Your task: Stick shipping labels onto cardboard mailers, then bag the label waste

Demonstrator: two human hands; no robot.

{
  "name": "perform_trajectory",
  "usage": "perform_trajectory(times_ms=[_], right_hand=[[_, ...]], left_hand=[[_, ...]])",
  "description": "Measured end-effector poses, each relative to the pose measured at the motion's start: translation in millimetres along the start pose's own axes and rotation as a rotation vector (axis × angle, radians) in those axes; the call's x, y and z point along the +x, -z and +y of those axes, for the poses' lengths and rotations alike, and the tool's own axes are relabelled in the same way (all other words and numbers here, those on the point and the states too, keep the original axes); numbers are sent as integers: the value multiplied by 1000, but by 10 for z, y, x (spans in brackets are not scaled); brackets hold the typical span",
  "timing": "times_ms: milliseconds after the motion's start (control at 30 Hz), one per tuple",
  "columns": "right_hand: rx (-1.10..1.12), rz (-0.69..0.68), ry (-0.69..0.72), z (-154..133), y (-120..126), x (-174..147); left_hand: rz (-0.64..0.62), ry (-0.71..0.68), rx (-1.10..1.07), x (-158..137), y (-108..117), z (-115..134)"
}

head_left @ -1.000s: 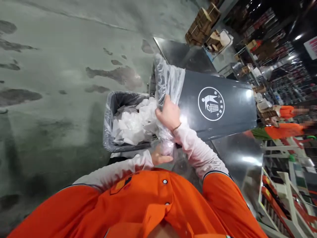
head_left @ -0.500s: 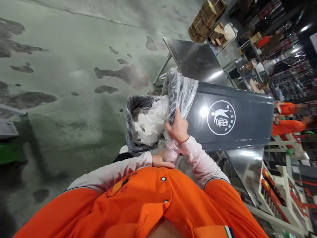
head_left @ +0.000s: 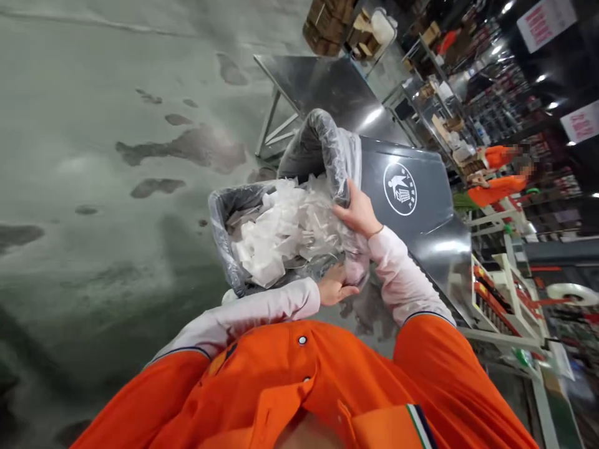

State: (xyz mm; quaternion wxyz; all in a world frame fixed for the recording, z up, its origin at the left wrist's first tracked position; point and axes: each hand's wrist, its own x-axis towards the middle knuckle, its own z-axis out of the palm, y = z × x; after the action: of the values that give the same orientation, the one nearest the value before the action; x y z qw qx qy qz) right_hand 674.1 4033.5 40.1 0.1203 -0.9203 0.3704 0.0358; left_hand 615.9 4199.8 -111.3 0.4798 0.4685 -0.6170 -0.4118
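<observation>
A grey bin (head_left: 416, 156) with a white litter-symbol print lies tilted, its lined mouth over a second bin (head_left: 222, 231). White plastic-like scraps (head_left: 276, 231) fill the space between the two mouths and lie inside the second bin. Clear liner film (head_left: 350, 149) is folded over the tilted bin's rim. My right hand (head_left: 359, 211) is closed on that rim, thumb on its inner side. Lower down, close to my body, my left hand (head_left: 334, 285) grips the loose bin liner at the rim's lower corner; its fingertips are partly hidden by film.
A steel table (head_left: 327, 87) stands behind the tilted bin, and another steel surface (head_left: 444, 249) is to the right. Bundled cardboard (head_left: 327, 28) sits at the top. People in orange (head_left: 498, 187) are further off at right, near white-framed equipment (head_left: 505, 262).
The tilted bin has tipped further, its mouth now turned toward the second bin, with more scraps showing between them. Both hands moved along with the rim. The camera view has shifted.
</observation>
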Motion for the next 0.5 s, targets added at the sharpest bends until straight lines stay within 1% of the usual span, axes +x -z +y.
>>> perform_trajectory(times_ms=[67, 133, 233, 300, 367, 400, 467, 500], right_hand=[[18, -10, 16, 52, 23, -1], [14, -18, 32, 130, 60, 15], [-1, -16, 41, 338, 173, 122], [8, -20, 43, 523, 270, 237], [29, -29, 52, 711, 357, 354], [42, -34, 60, 795, 389, 406], [67, -39, 81, 930, 424, 484], [77, -38, 92, 977, 427, 509]], left_hand=[[-13, -16, 13, 27, -59, -22], [4, 15, 34, 130, -132, -1], [16, 72, 51, 488, -238, 76], [-26, 100, 56, 771, -263, 102], [-93, 131, 68, 972, -219, 68], [-133, 144, 81, 1026, -162, 22], [-173, 158, 140, 1065, 31, -123], [-158, 151, 190, 1076, 166, -215]])
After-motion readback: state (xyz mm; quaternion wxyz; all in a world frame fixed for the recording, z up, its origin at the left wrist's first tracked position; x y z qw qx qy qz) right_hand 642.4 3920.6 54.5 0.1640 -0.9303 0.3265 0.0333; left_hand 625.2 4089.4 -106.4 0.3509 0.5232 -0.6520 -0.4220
